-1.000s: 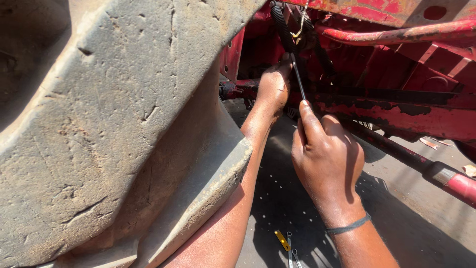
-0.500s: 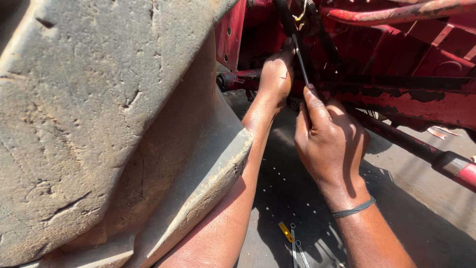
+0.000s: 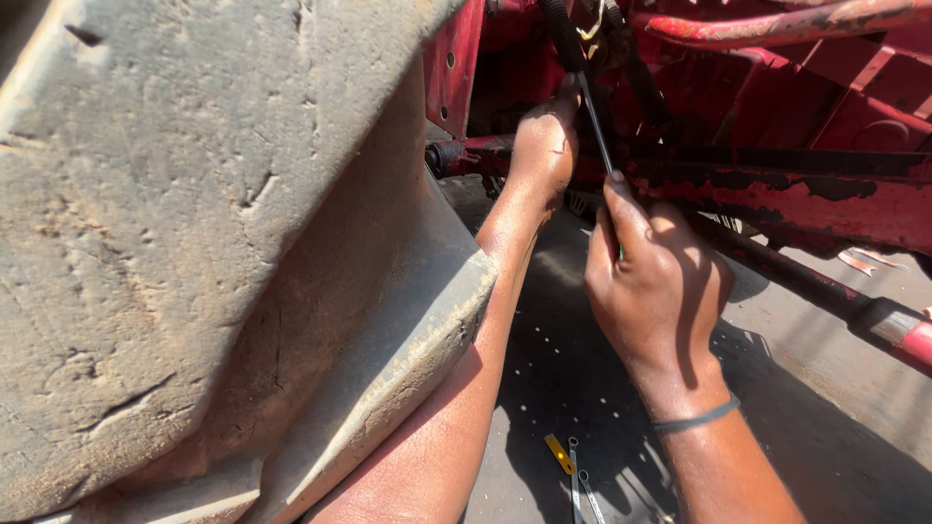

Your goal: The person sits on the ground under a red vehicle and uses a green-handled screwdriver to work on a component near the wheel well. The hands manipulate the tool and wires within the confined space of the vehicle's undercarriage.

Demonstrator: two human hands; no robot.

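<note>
Nearest, at left, a large worn tyre (image 3: 194,243) fills the view. On the ground (image 3: 825,359) below the arms lie a yellow-handled tool (image 3: 559,453) and slim metal tools (image 3: 575,480). The right hand (image 3: 655,286) has its grip closed around a screwdriver (image 3: 595,126), a thin dark metal shaft rising up and to the left. Farther in, the left hand (image 3: 544,146) rests against the red chassis bar (image 3: 777,194); whether its grip holds anything cannot be told.
</note>
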